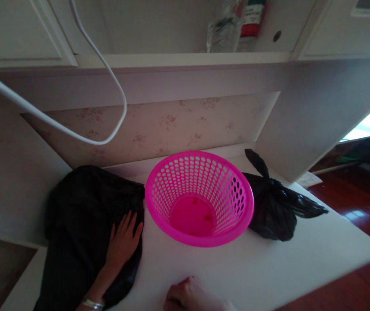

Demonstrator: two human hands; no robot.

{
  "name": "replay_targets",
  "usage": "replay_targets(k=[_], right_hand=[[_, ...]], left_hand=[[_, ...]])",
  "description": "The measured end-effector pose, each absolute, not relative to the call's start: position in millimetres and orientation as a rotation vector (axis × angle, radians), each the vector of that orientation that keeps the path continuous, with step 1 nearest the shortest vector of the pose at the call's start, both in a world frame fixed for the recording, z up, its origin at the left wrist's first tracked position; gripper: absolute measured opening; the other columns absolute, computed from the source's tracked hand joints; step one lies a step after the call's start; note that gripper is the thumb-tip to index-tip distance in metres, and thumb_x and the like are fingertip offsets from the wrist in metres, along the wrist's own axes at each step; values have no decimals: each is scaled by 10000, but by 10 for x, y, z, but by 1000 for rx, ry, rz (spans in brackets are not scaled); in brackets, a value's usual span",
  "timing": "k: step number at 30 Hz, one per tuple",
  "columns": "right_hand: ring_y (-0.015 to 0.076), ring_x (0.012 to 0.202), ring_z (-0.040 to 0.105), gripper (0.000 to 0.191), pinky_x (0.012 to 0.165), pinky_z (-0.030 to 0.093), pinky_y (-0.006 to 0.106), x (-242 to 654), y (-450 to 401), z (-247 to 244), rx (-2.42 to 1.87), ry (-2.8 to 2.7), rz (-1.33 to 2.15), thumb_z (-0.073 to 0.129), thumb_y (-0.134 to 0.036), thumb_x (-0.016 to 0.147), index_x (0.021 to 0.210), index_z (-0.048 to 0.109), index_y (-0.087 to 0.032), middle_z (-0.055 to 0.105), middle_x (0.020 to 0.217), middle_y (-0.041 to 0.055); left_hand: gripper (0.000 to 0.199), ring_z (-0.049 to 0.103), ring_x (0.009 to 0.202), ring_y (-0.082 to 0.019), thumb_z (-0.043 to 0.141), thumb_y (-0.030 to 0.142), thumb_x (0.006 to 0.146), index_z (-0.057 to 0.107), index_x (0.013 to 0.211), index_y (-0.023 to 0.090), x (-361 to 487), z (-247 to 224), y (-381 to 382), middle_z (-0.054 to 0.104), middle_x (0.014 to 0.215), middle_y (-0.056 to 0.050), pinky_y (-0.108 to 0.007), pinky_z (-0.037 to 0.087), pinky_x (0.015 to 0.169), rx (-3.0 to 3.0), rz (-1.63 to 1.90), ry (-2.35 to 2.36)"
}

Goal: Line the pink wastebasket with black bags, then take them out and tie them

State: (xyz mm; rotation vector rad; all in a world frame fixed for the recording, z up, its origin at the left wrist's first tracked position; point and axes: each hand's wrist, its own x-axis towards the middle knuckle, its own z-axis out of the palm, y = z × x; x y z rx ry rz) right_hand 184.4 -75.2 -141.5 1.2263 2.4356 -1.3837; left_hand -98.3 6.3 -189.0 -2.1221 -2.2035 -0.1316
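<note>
My left hand (124, 239) lies flat with its fingers spread on a large, soft black bundle (84, 233). Whether the bundle is cloth or a bag, I cannot tell. Just right of that hand stands a bright pink plastic basket (200, 239) with holes in its sides. A few small reddish spots show on the basket's floor. At the bottom edge, in front of the basket, my right hand (193, 296) is curled into a fist, partly cut off and slightly blurred. Anything inside its fingers is hidden. The fist is apart from the basket.
A knotted black plastic bag (273, 211) sits against the basket's right side on the white tabletop (320, 250). A white cable (120, 90) hangs at upper left. Overhead, a shelf (185, 60) holds a clear package (223, 34) and a red-and-green container (252, 21).
</note>
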Motion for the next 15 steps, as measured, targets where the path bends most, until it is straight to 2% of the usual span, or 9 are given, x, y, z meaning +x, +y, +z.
replay_targets(k=[4,7,8,10,11,12,13,15], right_hand=[[149,840,725,296,722,474,179,2240,-718,-1240,1009,2358,-1821,594,-407,962,1087,823,-269,825,1000,-1],[170,734,691,566,686,493,238,2861,-656,-659,1013,2212,-2071,548,-679,937,979,841,-197,792,844,56],[182,685,682,648,680,502,269,3099,-617,-407,1119,2240,-2124,526,-747,922,880,840,-181,765,756,77],[195,621,660,604,687,523,320,3562,-484,94,1525,2486,-2103,611,-725,901,706,793,-183,697,625,92],[188,559,626,569,588,495,308,3772,-381,313,1964,2656,-2016,671,-702,871,629,747,-192,654,578,86],[176,537,604,522,527,461,292,3962,-253,495,2508,2764,-1822,737,-675,829,622,719,-197,642,588,80],[170,577,614,467,565,484,296,4128,-100,634,2938,2771,-1563,810,-637,774,672,715,-191,659,650,80],[143,601,620,455,612,499,305,4391,250,773,3361,2573,-1027,778,-610,821,790,706,-162,678,750,91]], left_hand=[[561,443,1519,-346,378,436,1066,532,1548,194,-1019,-1951,26,476,1631,-118,-671,288,1233,-2204,-89,-2179],[536,445,1520,-325,385,427,1067,550,1534,223,-1075,-1941,51,477,1631,-82,-650,292,1240,-2237,-75,-2169],[534,447,1519,-322,381,423,1069,550,1534,223,-1083,-1938,57,475,1632,-81,-647,295,1239,-2237,-75,-2169],[532,444,1521,-321,376,418,1072,548,1535,219,-1082,-1937,60,476,1631,-87,-646,289,1240,-2228,-83,-2166],[530,443,1521,-321,376,416,1073,549,1534,219,-1075,-1938,59,478,1631,-91,-645,285,1241,-2220,-90,-2165],[526,445,1520,-321,378,413,1073,554,1531,223,-1068,-1938,57,482,1629,-92,-642,282,1242,-2213,-97,-2163],[521,449,1517,-320,382,409,1072,560,1527,228,-1060,-1939,55,488,1626,-93,-638,283,1243,-2206,-105,-2161],[507,462,1509,-316,392,401,1068,576,1514,245,-1049,-1939,51,502,1620,-90,-627,294,1240,-2196,-122,-2158]])
